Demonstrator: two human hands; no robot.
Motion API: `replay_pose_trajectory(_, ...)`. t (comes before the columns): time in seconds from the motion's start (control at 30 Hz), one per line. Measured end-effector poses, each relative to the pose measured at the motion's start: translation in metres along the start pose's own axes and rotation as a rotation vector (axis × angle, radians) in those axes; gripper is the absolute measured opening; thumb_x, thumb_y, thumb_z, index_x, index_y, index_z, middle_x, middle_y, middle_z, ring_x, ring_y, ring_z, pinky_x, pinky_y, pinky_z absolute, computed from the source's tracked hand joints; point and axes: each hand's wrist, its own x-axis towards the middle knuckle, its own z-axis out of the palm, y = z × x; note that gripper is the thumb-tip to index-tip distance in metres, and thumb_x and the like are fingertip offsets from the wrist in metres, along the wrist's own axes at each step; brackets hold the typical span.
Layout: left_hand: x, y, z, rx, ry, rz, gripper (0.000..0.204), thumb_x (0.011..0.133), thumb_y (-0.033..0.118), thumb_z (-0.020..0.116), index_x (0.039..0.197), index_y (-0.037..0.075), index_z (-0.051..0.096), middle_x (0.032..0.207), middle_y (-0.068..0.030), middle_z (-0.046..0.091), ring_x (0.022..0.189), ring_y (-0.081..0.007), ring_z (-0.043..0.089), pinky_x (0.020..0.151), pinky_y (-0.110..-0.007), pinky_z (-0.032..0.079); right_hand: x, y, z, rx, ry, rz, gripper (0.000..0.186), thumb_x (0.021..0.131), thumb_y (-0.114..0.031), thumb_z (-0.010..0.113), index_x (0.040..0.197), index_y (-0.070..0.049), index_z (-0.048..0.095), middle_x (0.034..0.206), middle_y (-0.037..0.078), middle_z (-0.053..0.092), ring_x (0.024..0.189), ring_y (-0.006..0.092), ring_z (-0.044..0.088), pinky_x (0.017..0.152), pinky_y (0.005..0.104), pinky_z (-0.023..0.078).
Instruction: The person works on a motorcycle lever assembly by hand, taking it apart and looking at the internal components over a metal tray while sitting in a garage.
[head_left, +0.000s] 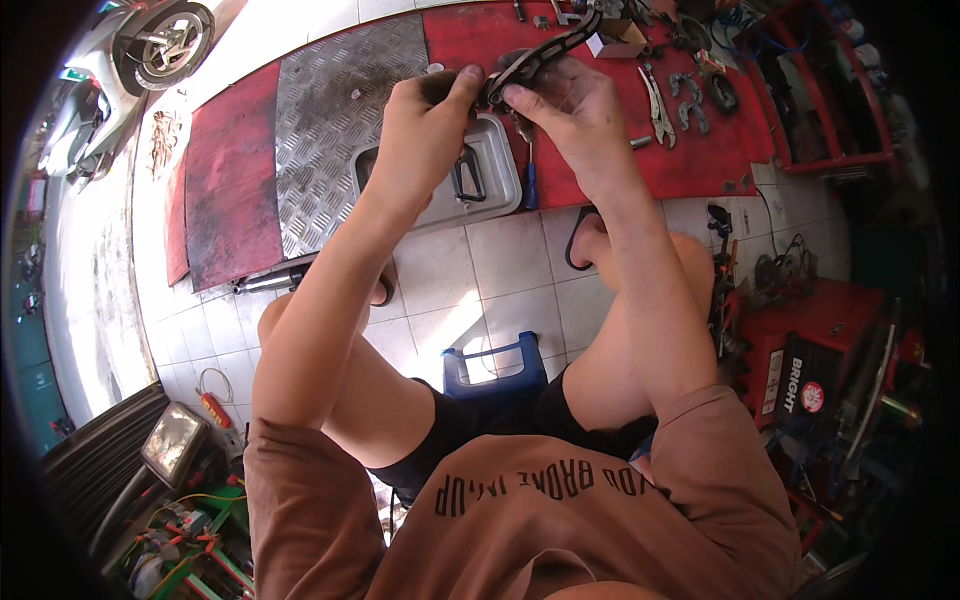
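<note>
A dark, slotted metal lever [552, 48] is held up over the work surface, slanting away to the far right. My right hand [578, 108] grips it near its lower end, thumb on top. At that same end my left hand [428, 118] pinches with thumb and fingers. What lies between the left fingertips is partly hidden. Below the hands sits a grey metal tray [498, 160] with a dark bracket-like part [466, 176] in it. Beside the tray lies a screwdriver [531, 186] with a blue handle.
Locking pliers [656, 106] and grey metal parts [690, 112] lie right on the red mat [590, 185]. A small box [616, 40] stands behind them. Checkered metal plate [325, 130] covers the left. A red rack [835, 160] borders the right; a blue stool [492, 368] is under me.
</note>
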Motion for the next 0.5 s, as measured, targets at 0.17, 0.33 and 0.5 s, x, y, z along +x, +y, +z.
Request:
replay_pose_trajectory(0.17, -0.002, 0.006, 0.002, -0.068, 0.002, -0.036, 0.028, 0.097, 0.027, 0.054, 0.087, 0.002, 0.062, 0.06, 0.008, 0.034, 0.053, -0.0043, 0.028, 0.049, -0.023, 0.024, -0.003, -0.003, -0.002, 0.04, 0.008, 0.038, 0.019, 0.079, -0.005, 0.074, 0.096, 0.003, 0.067, 0.092, 0.009, 0.07, 0.081, 0.0107, 0.064, 0.073, 0.0252, 0.052)
replay_pose_trajectory(0.33, -0.001, 0.008, -0.004, -0.233, -0.002, -0.004, 0.027, 0.096, 0.026, 0.057, 0.093, 0.0, 0.064, 0.06, 0.008, 0.034, 0.054, -0.004, 0.027, 0.05, -0.022, 0.023, -0.002, -0.005, -0.005, 0.025, 0.095, 0.126, 0.017, 0.079, -0.006, 0.074, 0.092, 0.003, 0.068, 0.087, 0.009, 0.071, 0.076, 0.0109, 0.065, 0.069, 0.0244, 0.052)
replay_pose_trajectory(0.5, -0.003, 0.01, 0.0, -0.191, -0.026, 0.175, 0.028, 0.093, 0.025, 0.061, 0.1, -0.001, 0.068, 0.065, 0.0052, 0.045, 0.057, -0.005, 0.036, 0.053, -0.022, 0.03, -0.002, -0.001, -0.005, 0.021, 0.131, 0.169, 0.015, 0.078, -0.005, 0.074, 0.09, 0.004, 0.069, 0.083, 0.01, 0.07, 0.07, 0.0123, 0.065, 0.063, 0.0251, 0.052)
